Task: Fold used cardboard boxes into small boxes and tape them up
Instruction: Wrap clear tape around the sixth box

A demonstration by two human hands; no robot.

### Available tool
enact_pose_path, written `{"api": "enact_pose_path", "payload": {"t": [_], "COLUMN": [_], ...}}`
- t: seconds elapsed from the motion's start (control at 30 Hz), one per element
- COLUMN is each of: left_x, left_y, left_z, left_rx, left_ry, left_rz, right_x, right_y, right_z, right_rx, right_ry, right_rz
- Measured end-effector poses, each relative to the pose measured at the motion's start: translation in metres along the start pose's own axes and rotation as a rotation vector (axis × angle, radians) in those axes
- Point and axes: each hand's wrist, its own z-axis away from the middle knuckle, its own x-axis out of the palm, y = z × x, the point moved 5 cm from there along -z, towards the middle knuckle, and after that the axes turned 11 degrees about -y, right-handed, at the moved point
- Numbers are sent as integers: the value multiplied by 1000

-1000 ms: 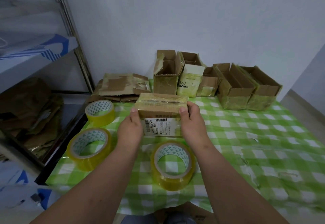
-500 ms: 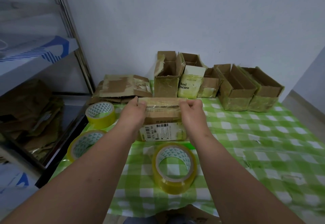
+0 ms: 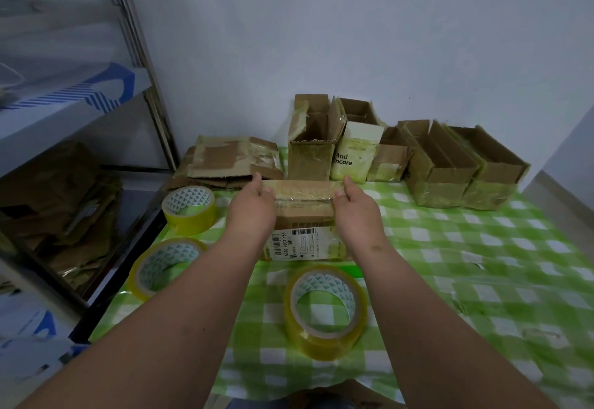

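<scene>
Head view is looking down at a taped cardboard box (image 3: 303, 216) that is sitting on the surface (image 3: 482, 264), which is wearing a green and white checked cloth. Both hands are holding this box by its ends: the left hand (image 3: 252, 208) is curling its grip around the left end, with fingertips reaching over the far top edge, and the right hand (image 3: 356, 208) is doing the same at the right end, so each grip is clamped on the box. A white shipping label (image 3: 299, 243) is showing on the side of the box facing the person, between the two wrists. Just nearer than the right grip, a roll of clear yellowish tape (image 3: 324, 310) is lying flat on the cloth. To the left of the left grip, two more tape rolls are lying: one (image 3: 189, 209) level with the hand, and another (image 3: 165, 267) closer to the person and partly hidden by the left forearm. Beyond the left grip, a stack of flattened cardboard (image 3: 231, 163) is resting by the wall. Beyond both grips, just past the held box, a row of open boxes (image 3: 408, 158) is standing against the wall and running off to the right, among them a white one (image 3: 355, 155) with printed letters. Far to the left of the left grip, a metal shelf (image 3: 64, 119) is carrying more flattened cardboard
</scene>
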Motion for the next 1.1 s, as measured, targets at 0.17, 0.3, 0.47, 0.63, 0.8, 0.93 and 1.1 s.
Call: {"api": "enact_pose_path", "payload": {"t": [0.17, 0.3, 0.47, 0.63, 0.8, 0.93, 1.1], "left_x": [2, 2, 1, 4, 12, 10, 11], "left_y": [9, 7, 12, 15, 13, 12, 11], "left_z": [0, 5, 4, 7, 13, 7, 11], "left_rx": [189, 170, 83, 125, 230, 226, 176], "left_ry": [-46, -141, -229, -196, -200, -310, -329], "left_rz": [-595, -952, -1150, -1213, -1216, -1182, -1025], "right_x": [2, -2, -3, -1, -1, 0, 3], "right_y": [-7, -6, -17, -17, -18, -15, -6], "right_z": [7, 11, 21, 20, 12, 11, 19], "right_rx": [-176, -162, -153, -132, -119, -122, -126], "right_ry": [-55, -161, -199, -222, -241, -238, -234], "right_rz": [426, 734, 1002, 1131, 1151, 1132, 921]}}
